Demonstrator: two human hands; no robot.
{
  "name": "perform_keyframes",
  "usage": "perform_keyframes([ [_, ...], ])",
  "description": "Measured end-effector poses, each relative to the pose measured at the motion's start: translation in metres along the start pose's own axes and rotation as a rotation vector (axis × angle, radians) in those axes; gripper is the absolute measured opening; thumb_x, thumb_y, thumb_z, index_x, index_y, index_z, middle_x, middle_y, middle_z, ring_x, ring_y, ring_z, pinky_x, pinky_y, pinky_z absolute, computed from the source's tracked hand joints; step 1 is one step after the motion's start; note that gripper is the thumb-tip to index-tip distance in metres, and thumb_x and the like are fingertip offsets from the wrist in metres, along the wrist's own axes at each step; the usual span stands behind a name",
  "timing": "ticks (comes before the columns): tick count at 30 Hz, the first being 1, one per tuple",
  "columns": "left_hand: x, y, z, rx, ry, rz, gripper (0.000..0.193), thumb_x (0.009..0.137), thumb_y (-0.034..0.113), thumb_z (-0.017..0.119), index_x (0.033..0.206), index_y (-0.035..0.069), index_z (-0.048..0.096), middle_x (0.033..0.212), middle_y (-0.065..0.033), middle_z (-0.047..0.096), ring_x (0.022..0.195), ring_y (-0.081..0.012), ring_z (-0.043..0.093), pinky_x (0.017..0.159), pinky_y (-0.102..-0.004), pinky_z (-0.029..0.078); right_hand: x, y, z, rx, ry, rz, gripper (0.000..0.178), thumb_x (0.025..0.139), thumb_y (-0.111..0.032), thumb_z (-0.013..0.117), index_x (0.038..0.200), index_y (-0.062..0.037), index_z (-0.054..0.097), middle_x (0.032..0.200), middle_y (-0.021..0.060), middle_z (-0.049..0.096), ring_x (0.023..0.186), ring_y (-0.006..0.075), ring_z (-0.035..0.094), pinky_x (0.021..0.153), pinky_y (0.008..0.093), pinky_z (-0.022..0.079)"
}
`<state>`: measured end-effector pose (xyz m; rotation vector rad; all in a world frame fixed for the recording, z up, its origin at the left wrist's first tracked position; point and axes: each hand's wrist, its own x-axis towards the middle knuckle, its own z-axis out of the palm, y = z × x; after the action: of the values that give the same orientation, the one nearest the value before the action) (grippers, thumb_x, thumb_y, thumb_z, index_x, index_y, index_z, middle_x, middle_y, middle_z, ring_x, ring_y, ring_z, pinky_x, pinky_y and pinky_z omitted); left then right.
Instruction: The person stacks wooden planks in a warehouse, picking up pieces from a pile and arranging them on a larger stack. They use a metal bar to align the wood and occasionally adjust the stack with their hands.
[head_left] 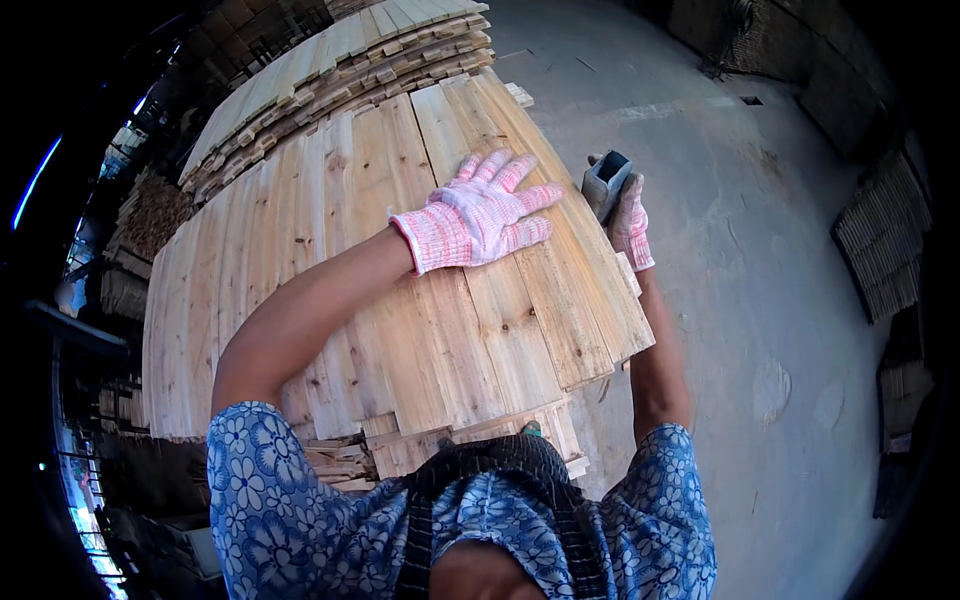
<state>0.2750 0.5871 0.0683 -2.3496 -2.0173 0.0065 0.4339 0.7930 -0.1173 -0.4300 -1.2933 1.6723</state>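
My left hand (487, 215), in a pink-and-white knit glove, lies flat on a layer of pale wooden boards (400, 330) with its fingers spread. Knots and narrow gaps mark the boards, which lie side by side. Beyond the stack's right edge, my right hand (630, 225), gloved the same way, is closed around a grey box-shaped tool (604, 186) with a dark, hollow-looking end. The tool is beside the outermost board; whether it touches the wood I cannot tell. Part of my right forearm is hidden by the stack's near corner.
Farther off stands another stack of boards (350, 55), layered with uneven ends. Loose wood pieces (338, 462) are below the near edge. A grey concrete floor (760, 270) stretches to the right, with bundled slats (880, 235) along its far side.
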Motion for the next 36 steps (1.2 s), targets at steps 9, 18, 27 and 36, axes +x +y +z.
perform_keyframes([
  [9,0.015,-0.002,-0.004,0.039,0.277,0.282,0.054,0.096,0.057,0.051,0.114,0.007,0.062,0.14,-0.0194,0.05,0.139,-0.0399,0.038,0.117,-0.0601,0.022,0.011,0.018,-0.013,0.047,0.068,0.064,0.071,0.103,-0.063,0.034,0.135,-0.0033,0.056,0.121,0.004,0.061,0.112,0.0133,0.052,0.101,0.0306,0.043],
  [18,0.057,0.003,-0.014,-0.227,0.405,0.369,0.038,0.093,0.039,0.059,0.084,0.004,0.066,0.083,-0.0171,0.063,0.09,-0.0371,0.062,0.081,-0.0468,0.047,0.009,0.008,-0.001,0.057,0.121,0.136,0.081,0.099,-0.071,0.034,0.135,-0.0011,0.056,0.12,0.0078,0.062,0.108,0.0137,0.055,0.098,0.0307,0.045],
  [27,0.072,0.004,-0.003,-0.229,0.59,0.03,0.05,0.095,0.053,0.055,0.116,0.008,0.061,0.117,-0.0171,0.057,0.114,-0.0379,0.053,0.102,-0.05,0.041,0.005,-0.02,0.011,-0.22,0.136,0.285,0.073,0.105,-0.06,0.031,0.145,-0.0017,0.048,0.136,0.0104,0.058,0.123,0.0168,0.051,0.107,0.0312,0.04],
  [36,0.036,0.0,-0.012,-0.04,0.048,-0.249,0.067,0.099,0.059,0.044,0.149,0.015,0.043,0.153,-0.025,0.036,0.141,-0.0439,0.035,0.119,-0.0492,0.027,0.061,0.035,-0.016,-0.138,-0.05,0.011,0.053,0.103,-0.051,0.046,0.119,-0.0037,0.063,0.105,0.0092,0.072,0.089,0.019,0.068,0.086,0.0334,0.056],
])
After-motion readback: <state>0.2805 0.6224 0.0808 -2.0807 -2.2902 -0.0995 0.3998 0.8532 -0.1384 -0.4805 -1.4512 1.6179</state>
